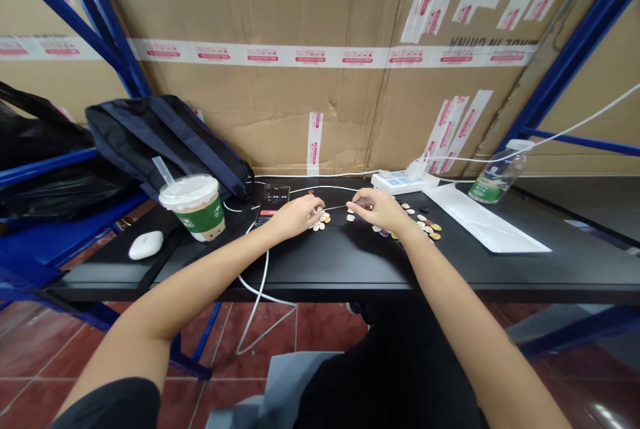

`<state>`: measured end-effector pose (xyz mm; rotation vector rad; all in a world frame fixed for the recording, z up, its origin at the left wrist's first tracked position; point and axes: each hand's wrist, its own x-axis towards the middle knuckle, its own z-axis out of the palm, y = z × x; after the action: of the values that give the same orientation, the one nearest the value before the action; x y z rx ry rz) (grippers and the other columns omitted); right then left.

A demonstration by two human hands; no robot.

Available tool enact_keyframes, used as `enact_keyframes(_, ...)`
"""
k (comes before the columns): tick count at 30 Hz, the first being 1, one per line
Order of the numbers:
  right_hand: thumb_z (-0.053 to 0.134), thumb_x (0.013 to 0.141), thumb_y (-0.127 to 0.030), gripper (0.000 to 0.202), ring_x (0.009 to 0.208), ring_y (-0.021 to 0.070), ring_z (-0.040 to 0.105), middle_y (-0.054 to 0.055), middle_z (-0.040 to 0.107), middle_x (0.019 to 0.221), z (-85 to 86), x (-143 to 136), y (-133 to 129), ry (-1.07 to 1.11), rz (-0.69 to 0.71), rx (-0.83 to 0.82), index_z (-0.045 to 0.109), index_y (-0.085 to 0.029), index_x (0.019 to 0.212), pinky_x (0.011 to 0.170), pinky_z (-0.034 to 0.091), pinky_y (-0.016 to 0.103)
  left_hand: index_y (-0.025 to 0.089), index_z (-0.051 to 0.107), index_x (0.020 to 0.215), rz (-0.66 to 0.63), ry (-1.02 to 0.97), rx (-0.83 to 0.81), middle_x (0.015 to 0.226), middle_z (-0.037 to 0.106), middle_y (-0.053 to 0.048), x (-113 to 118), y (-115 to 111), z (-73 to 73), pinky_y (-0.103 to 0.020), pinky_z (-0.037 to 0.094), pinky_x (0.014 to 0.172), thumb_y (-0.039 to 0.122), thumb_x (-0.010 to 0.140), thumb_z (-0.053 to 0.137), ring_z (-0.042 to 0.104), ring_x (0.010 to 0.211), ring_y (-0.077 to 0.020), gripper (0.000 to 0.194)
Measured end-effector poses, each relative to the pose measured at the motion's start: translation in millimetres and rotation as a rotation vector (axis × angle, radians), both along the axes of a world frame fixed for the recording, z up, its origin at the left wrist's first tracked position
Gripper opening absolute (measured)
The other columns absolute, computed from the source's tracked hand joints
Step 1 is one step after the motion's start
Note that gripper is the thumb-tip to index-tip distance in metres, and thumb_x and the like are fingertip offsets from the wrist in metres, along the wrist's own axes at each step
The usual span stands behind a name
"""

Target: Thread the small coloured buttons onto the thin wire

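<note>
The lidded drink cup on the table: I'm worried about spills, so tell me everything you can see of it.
The cup looks like clear plastic, with a green band bearing pale print. Pale brown contents show, with dark spots near the base. A translucent lid covers it, and a pale straw sticks up, leaning toward the picture's left. It seems upright on the black table, in front of the backpack; nobody is touching it.

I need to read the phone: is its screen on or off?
On: the phone, beside the left hand, shows bright digits above a red bar.
</note>
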<state>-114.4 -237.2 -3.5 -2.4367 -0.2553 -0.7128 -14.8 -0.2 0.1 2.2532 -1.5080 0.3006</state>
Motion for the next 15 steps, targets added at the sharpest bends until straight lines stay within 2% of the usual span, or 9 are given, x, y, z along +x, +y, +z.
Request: enact_keyframes(15, 0.064, 0.086, -0.045, 0.026, 0.071, 0.0181, 0.064, 0.005, 0.07, 0.082, -0.9, 0.3, -1.1, 0.011, 0.003, 0.019, 0.064, -0.02, 0.082, 0.066, 0.05, 0.03, 0.015, 0.064, 0.109, 0.006, -0.007, 0.009, 0.102, 0.066, -0.008, -0.7, 0.2, 0.5, -0.031, 0.052, 0.083, 0.022, 0.095, 0.056, 0.065, 0.091, -0.0192, 0.017)
